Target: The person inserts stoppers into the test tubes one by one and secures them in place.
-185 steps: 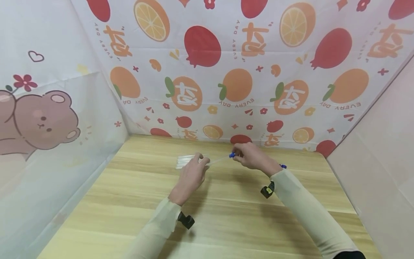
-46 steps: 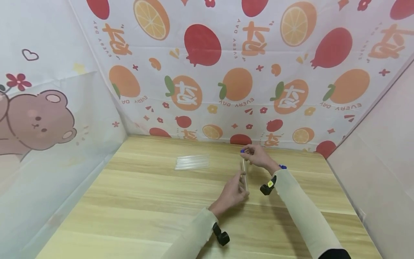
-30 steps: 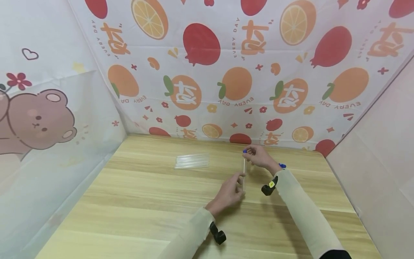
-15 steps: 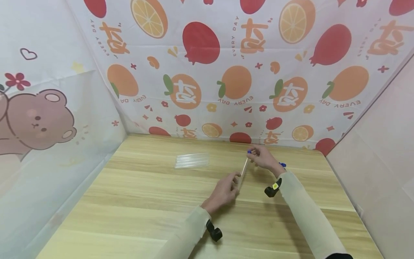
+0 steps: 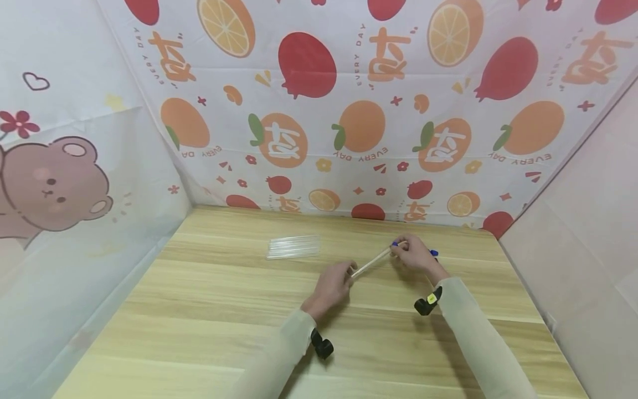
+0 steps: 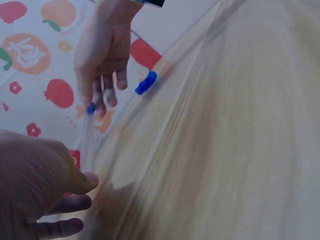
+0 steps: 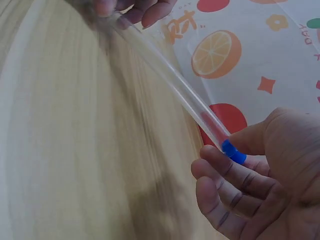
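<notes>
A clear plastic tube [image 5: 371, 262] with a blue cap [image 7: 233, 152] on one end hangs just above the wooden table [image 5: 209, 310], held at both ends. My left hand [image 5: 333, 281] pinches its bare end [image 7: 112, 17]. My right hand [image 5: 415, 254] pinches the capped end [image 5: 395, 243] between thumb and fingers. In the left wrist view the tube [image 6: 89, 137] runs from my left hand [image 6: 37, 187] up to my right hand [image 6: 102, 55] and the blue cap [image 6: 90, 108]. A second blue cap [image 5: 435, 252] lies on the table just behind my right hand; the left wrist view shows this loose cap [image 6: 145, 83] too.
A bundle of clear tubes [image 5: 293, 247] lies on the table at the back left. Printed fruit-pattern sheets [image 5: 349, 100] wall in the table at the back and sides, with a bear-print sheet [image 5: 55, 183] on the left.
The tube has swung from pointing toward me to lying nearly crosswise. My left hand moved left and away, my right hand slid right and nearer. Both kept their grip.
</notes>
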A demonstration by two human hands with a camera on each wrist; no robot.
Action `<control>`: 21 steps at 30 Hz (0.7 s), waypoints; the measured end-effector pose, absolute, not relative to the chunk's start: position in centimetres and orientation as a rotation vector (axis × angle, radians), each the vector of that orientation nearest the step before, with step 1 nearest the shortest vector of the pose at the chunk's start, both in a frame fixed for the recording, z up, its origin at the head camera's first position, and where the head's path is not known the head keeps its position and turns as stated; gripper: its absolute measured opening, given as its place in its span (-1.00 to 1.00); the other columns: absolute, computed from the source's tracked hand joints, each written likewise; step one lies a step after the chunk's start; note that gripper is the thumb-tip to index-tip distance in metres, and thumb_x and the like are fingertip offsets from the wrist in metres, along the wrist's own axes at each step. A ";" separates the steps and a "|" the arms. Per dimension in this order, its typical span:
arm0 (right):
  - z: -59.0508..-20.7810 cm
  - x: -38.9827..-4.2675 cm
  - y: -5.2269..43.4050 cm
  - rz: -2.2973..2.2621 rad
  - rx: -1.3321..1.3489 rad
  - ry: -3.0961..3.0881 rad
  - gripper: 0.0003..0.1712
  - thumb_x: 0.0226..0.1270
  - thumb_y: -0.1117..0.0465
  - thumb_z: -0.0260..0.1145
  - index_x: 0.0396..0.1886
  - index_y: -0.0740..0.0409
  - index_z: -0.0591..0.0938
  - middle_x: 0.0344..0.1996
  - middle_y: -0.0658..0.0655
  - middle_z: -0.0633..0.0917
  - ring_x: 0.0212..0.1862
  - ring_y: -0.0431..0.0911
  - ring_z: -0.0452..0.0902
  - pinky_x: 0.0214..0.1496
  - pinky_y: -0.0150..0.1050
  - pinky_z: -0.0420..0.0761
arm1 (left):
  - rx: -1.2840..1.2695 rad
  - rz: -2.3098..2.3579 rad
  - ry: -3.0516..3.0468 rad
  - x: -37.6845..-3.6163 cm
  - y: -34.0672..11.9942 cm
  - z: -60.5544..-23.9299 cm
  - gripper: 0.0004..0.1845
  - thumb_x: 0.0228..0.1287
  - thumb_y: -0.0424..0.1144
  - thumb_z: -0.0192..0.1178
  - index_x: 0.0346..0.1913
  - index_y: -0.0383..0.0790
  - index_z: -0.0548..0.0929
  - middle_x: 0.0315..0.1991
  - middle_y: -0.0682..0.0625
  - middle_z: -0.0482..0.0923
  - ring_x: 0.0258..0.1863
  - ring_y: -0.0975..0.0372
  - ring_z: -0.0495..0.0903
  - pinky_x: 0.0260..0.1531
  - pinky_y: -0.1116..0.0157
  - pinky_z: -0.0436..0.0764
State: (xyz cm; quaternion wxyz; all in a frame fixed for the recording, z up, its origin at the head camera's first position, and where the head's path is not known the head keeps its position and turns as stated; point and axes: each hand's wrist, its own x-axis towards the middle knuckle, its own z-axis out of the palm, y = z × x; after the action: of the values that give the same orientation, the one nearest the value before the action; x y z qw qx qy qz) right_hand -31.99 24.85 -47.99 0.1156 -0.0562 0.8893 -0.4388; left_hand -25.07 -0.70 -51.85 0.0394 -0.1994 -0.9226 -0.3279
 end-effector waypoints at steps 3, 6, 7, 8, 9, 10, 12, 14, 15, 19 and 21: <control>-48.3 -31.6 25.1 -1.286 -0.137 2.566 -0.64 0.57 0.17 0.14 0.17 0.35 0.46 -0.17 0.33 0.77 -0.37 -0.12 0.60 -0.45 -0.37 0.54 | -0.636 -0.949 -2.782 -25.6 -1.2 -52.0 -0.68 0.19 -0.53 0.27 0.01 -0.23 0.66 -0.20 -0.10 0.77 -0.22 0.10 0.74 -0.15 0.22 0.75; -48.6 -31.2 25.4 -1.285 -0.127 2.491 -0.63 0.55 0.18 0.18 0.16 0.36 0.46 -0.19 0.30 0.78 -0.34 -0.13 0.65 -0.38 -0.35 0.61 | -0.634 -0.908 -2.769 -25.9 -1.7 -52.2 -0.68 0.21 -0.56 0.22 0.00 -0.24 0.66 -0.23 -0.09 0.77 -0.23 0.11 0.74 -0.17 0.22 0.74; -48.7 -31.1 25.6 -1.291 -0.130 2.461 -0.64 0.54 0.19 0.19 0.14 0.37 0.46 -0.19 0.31 0.79 -0.32 -0.12 0.67 -0.36 -0.34 0.63 | -0.637 -0.894 -2.765 -26.0 -1.8 -52.2 -0.69 0.22 -0.56 0.21 0.00 -0.24 0.66 -0.24 -0.10 0.77 -0.23 0.10 0.73 -0.16 0.22 0.74; -48.8 -31.1 25.7 -1.293 -0.129 2.438 -0.65 0.53 0.20 0.20 0.13 0.36 0.46 -0.19 0.29 0.80 -0.29 -0.10 0.69 -0.33 -0.33 0.65 | -0.640 -0.873 -2.762 -26.2 -1.9 -52.3 -0.70 0.25 -0.54 0.19 0.00 -0.24 0.66 -0.26 -0.10 0.76 -0.23 0.10 0.72 -0.16 0.21 0.73; -48.9 -31.0 25.8 -1.288 -0.136 2.427 -0.67 0.53 0.21 0.21 0.11 0.36 0.47 -0.20 0.29 0.80 -0.28 -0.10 0.70 -0.34 -0.33 0.64 | -0.642 -0.849 -2.761 -26.3 -2.0 -52.3 -0.71 0.26 -0.54 0.19 0.01 -0.24 0.65 -0.26 -0.10 0.76 -0.23 0.09 0.71 -0.15 0.20 0.72; -49.0 -30.9 26.0 -1.281 -0.151 2.415 -0.68 0.52 0.23 0.21 0.10 0.37 0.47 -0.21 0.29 0.80 -0.29 -0.09 0.70 -0.35 -0.33 0.63 | -0.645 -0.831 -2.764 -26.5 -2.1 -52.3 -0.70 0.27 -0.53 0.18 0.02 -0.23 0.65 -0.25 -0.10 0.75 -0.21 0.08 0.70 -0.13 0.18 0.71; -49.2 -30.9 26.2 -1.264 -0.181 2.407 -0.72 0.51 0.26 0.22 0.05 0.37 0.48 -0.23 0.28 0.81 -0.30 -0.09 0.68 -0.38 -0.34 0.61 | -0.662 -0.781 -2.760 -26.8 -2.2 -52.2 -0.70 0.26 -0.53 0.19 0.02 -0.23 0.65 -0.25 -0.11 0.75 -0.21 0.06 0.67 -0.11 0.16 0.69; -49.3 -30.8 26.4 -1.246 -0.189 2.409 -0.75 0.49 0.26 0.25 0.01 0.34 0.50 -0.26 0.25 0.81 -0.32 -0.09 0.66 -0.39 -0.33 0.59 | -0.680 -0.726 -2.745 -27.2 -2.2 -52.1 -0.66 0.20 -0.55 0.21 0.02 -0.23 0.64 -0.25 -0.12 0.75 -0.21 0.04 0.66 -0.10 0.14 0.67; -49.4 -30.8 26.4 -1.234 -0.197 2.416 -0.76 0.48 0.26 0.26 -0.02 0.33 0.51 -0.28 0.24 0.81 -0.33 -0.09 0.65 -0.40 -0.33 0.58 | -0.689 -0.701 -2.741 -27.4 -2.2 -52.1 -0.66 0.19 -0.55 0.22 0.02 -0.22 0.64 -0.24 -0.12 0.76 -0.20 0.04 0.66 -0.09 0.14 0.66; -49.5 -30.7 26.6 -1.150 -0.199 2.487 -0.80 0.42 0.26 0.32 -0.10 0.29 0.55 -0.37 0.19 0.77 -0.38 -0.12 0.60 -0.39 -0.32 0.57 | -0.730 -0.636 -2.732 -28.3 -2.0 -52.0 -0.65 0.21 -0.53 0.21 0.04 -0.20 0.63 -0.22 -0.12 0.76 -0.17 0.03 0.66 -0.04 0.11 0.65; -49.6 -30.7 26.7 -1.095 -0.203 2.531 -0.82 0.41 0.27 0.33 -0.12 0.28 0.56 -0.39 0.18 0.74 -0.41 -0.13 0.56 -0.40 -0.32 0.55 | -0.745 -0.617 -2.746 -28.6 -1.8 -51.9 -0.65 0.24 -0.51 0.20 0.07 -0.18 0.62 -0.17 -0.12 0.77 -0.15 0.04 0.65 0.00 0.11 0.65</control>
State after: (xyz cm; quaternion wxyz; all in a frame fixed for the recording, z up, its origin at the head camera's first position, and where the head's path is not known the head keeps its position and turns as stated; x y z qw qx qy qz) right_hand -30.65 26.68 -49.59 0.1870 -0.0722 0.8991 -0.3891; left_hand -28.59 -1.85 -51.87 0.1150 -0.2542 -0.9369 -0.2106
